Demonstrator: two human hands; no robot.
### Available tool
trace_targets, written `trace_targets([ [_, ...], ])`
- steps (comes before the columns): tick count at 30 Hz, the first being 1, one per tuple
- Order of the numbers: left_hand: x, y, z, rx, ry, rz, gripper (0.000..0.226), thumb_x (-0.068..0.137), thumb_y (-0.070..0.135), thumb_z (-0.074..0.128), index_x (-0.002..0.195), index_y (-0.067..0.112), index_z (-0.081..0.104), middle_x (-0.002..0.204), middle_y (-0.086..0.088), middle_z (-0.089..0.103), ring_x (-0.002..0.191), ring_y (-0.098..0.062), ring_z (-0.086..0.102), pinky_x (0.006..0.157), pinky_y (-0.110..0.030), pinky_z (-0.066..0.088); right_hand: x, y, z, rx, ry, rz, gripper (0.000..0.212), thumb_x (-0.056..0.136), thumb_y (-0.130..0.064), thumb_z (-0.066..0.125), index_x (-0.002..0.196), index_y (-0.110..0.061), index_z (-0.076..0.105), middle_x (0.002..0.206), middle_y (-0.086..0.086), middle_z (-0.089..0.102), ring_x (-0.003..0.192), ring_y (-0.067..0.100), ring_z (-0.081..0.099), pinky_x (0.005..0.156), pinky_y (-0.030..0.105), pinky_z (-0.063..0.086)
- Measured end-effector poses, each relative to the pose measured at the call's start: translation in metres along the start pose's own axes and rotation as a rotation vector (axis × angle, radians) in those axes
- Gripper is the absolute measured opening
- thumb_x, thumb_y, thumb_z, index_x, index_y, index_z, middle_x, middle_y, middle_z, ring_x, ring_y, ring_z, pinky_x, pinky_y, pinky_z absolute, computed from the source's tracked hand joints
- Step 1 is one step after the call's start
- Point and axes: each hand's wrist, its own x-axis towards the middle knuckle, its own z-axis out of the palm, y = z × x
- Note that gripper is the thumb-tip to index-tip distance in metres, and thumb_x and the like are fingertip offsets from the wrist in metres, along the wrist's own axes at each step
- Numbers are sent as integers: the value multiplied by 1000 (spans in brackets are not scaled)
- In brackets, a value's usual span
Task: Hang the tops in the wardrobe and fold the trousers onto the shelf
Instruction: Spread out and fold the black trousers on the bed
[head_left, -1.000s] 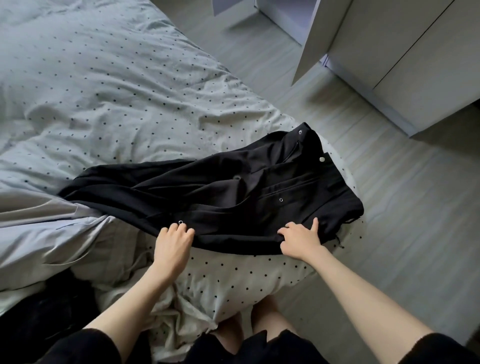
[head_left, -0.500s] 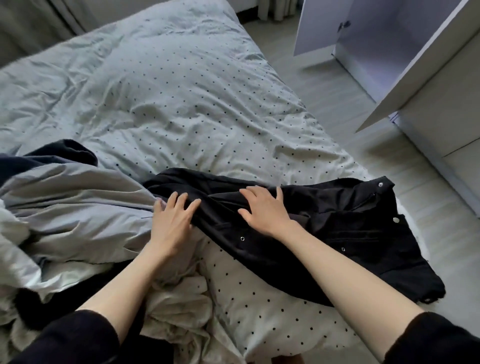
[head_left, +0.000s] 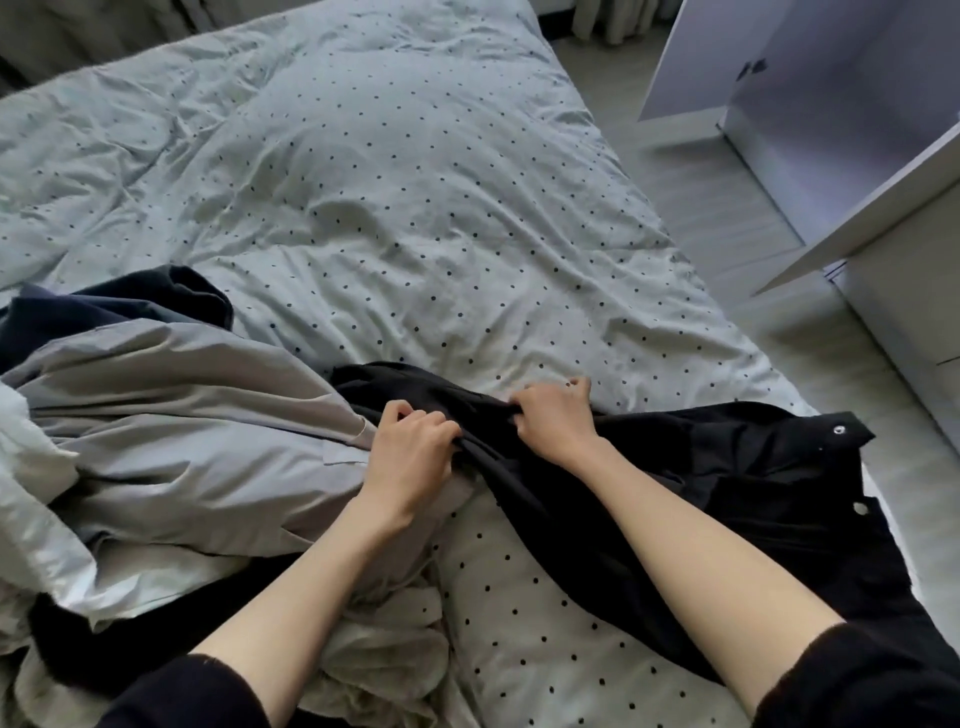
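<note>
Partly hidden under both hands (head_left: 410, 447), black trousers (head_left: 727, 499) bunch, fingertips buried.

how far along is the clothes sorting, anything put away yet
Nothing looks put away: the open wardrobe shows no clothes in its visible part. In hand: the left hand and right hand both grip the black trousers on the bed. Left: the grey garment and other clothes heaped beside it.

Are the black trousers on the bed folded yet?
Not folded: black trousers lie spread, bunched where left hand and right hand grip them.
</note>
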Motion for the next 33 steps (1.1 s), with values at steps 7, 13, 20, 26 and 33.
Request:
trace_targets([
  [7, 16, 96, -1, -89, -75, 213, 14, 52, 16, 80, 54, 23, 67, 50, 7, 57, 46, -12, 55, 63, -23, 42, -44, 96, -14, 53, -53, 124, 26, 93, -29, 51, 114, -27, 65, 117, -4, 59, 117, 18, 49, 109, 50, 13],
  [13, 22, 176, 18, -18, -364, 227, 19, 76, 11, 53, 88, 18, 66, 89, 0, 65, 86, -23, 61, 79, -32, 29, -117, 170, -2, 269, 176, 199, 29, 95, -35, 50, 120, -28, 63, 124, -10, 56, 124, 10, 43, 114, 50, 0],
  [20, 50, 274, 47, 37, -405, 152, 61, 81, 17, 46, 141, 22, 34, 134, 2, 43, 118, -21, 43, 97, -39, 25, -232, 301, 35, 215, 135, 661, 46, 93, -28, 52, 137, -20, 43, 138, -1, 46, 127, 20, 41, 106, 40, 26],
  [26, 107, 368, 78, -121, -276, 61, 73, 93, 25, 50, 151, 16, 6, 157, -5, 13, 141, -19, 19, 105, -41, 25, -265, 366, 59, 677, -227, 871, 65, 87, -48, 58, 140, -19, 35, 143, 4, 42, 127, 29, 45, 105, 45, 35],
  [33, 184, 423, 97, -57, -225, 151, 75, 93, 30, 52, 151, 22, 6, 158, -4, 11, 144, -21, 14, 109, -51, 11, -296, 390, 77, 1004, -427, 835, 41, 89, -34, 60, 126, -16, 56, 125, 3, 61, 114, 22, 57, 101, 37, 44],
])
